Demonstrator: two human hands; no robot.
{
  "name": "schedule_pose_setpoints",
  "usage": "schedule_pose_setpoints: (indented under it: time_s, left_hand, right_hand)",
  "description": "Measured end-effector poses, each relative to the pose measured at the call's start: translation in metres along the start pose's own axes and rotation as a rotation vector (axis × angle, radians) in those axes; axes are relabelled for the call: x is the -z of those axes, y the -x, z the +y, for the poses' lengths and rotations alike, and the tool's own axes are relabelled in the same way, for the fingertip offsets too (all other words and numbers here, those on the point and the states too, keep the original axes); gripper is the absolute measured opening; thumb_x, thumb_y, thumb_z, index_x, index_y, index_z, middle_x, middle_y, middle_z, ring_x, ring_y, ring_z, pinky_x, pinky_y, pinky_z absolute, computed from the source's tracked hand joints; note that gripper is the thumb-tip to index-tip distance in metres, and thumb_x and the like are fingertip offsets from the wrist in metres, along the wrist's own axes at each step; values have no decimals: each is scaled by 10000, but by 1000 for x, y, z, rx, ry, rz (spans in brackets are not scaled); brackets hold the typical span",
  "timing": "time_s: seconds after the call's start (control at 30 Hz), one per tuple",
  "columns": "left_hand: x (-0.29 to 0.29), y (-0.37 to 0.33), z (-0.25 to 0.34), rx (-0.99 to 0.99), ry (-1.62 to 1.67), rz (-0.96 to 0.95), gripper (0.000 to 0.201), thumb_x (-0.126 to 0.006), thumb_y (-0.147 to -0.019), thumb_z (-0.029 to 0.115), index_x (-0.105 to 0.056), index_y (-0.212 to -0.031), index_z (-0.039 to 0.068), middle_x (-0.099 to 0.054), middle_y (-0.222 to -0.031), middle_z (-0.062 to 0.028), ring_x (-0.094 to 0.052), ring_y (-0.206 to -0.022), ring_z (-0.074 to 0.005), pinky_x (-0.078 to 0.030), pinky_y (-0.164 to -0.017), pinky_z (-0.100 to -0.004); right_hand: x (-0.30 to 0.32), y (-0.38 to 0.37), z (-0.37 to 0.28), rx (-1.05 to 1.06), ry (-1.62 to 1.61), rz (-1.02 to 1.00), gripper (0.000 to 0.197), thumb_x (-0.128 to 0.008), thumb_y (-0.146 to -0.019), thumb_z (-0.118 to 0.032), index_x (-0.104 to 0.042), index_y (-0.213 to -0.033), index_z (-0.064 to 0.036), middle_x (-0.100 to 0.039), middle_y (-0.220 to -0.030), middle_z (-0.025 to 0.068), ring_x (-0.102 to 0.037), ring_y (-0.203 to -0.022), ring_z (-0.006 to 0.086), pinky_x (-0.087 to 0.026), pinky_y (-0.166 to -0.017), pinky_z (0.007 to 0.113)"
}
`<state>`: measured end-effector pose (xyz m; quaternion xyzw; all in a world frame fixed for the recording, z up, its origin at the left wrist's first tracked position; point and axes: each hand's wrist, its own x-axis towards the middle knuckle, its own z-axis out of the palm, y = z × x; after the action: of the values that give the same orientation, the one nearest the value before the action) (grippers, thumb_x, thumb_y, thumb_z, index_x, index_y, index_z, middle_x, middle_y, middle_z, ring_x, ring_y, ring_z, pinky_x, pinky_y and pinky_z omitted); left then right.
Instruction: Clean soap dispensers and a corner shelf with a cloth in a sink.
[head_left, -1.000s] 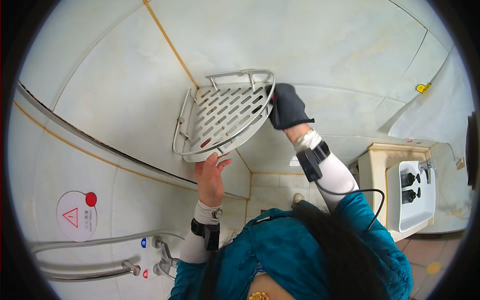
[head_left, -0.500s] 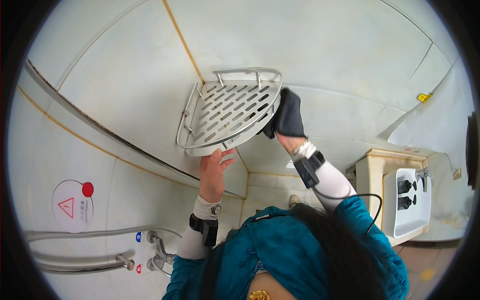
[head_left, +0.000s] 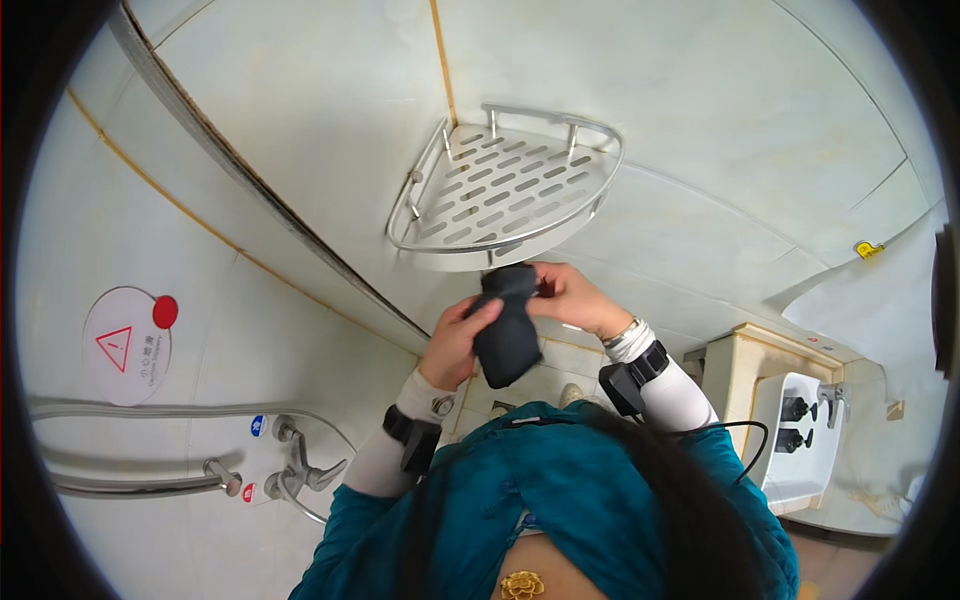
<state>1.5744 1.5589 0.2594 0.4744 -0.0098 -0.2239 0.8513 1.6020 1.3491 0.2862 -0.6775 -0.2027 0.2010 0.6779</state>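
Observation:
A black cloth (head_left: 508, 340) hangs bunched between my two hands, just below the front rim of the corner shelf. My left hand (head_left: 455, 345) grips its left side, with the thumb lying across the front. At its upper right, my right hand (head_left: 580, 300) pinches the cloth; some of those fingertips are hidden behind it. The silver corner shelf (head_left: 450, 260) has a slotted floor and a raised rail, and it is fixed where two pale tiled walls meet. Nothing stands on the shelf.
A shower mixer tap (head_left: 300, 465) with a hose and grab bar is on the left wall, below a round warning sign (head_left: 128, 345). On the right stands a white basin (head_left: 815, 455) holding two black pump bottles. A yellow tag (head_left: 868, 249) sticks to the far right wall.
My right hand has come away from the shelf's right rim with the cloth and moved down toward my left hand. My left hand has let go of the shelf and now grips the cloth.

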Motion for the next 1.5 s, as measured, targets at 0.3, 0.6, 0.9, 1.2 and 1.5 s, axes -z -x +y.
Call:
schedule_pose_setpoints:
  time_s: [0.3, 0.6, 0.9, 1.2, 1.5]
  left_hand:
    - [-42, 7, 47, -310, 432, 4, 451, -399, -1029, 318, -408, -1372, 26, -512, -1353, -72, -484, -1237, -205, -360, -1065, -385]
    - [-34, -1, 49, -212, 564, 71, 336, -514, -982, 233, -525, -1258, 42, -598, -1234, -64, -549, -1147, -189, -417, -990, -366]
    - [-35, 1, 41, -223, 701, 246, 365, -554, -943, 114, -493, -1287, 8, -594, -1208, -89, -541, -1165, -214, -430, -1006, -356]
    - [-68, 72, 40, -773, 228, 112, 518, -531, -805, -8, -458, -1318, -9, -566, -1218, -127, -521, -1171, -265, -386, -1035, -394]
    - [-86, 30, 28, -905, -1046, 619, 586, -661, -727, 29, -411, -1250, -58, -509, -1257, -247, -477, -1146, -442, -364, -1026, -467]
  right_hand:
    - [1, 3, -36, 47, -521, 391, 284, -561, -954, -259, -622, -1049, 1, -687, -884, 101, -629, -782, 146, -496, -669, 261]
    - [-11, -10, -32, 111, -401, 639, 246, -563, -937, -216, -649, -850, -3, -640, -674, 77, -565, -577, 120, -447, -554, 247]
    - [-2, -11, -31, 103, -361, 516, 273, -568, -945, -230, -651, -816, -4, -633, -672, 60, -544, -584, 104, -429, -555, 241]
    - [14, -3, -32, 82, -375, 350, 279, -556, -962, -232, -655, -827, -8, -627, -695, 37, -529, -608, 91, -425, -571, 237]
    - [19, -5, -29, 82, -378, 297, 300, -566, -965, -280, -650, -824, -28, -619, -688, 20, -523, -602, 80, -412, -555, 229]
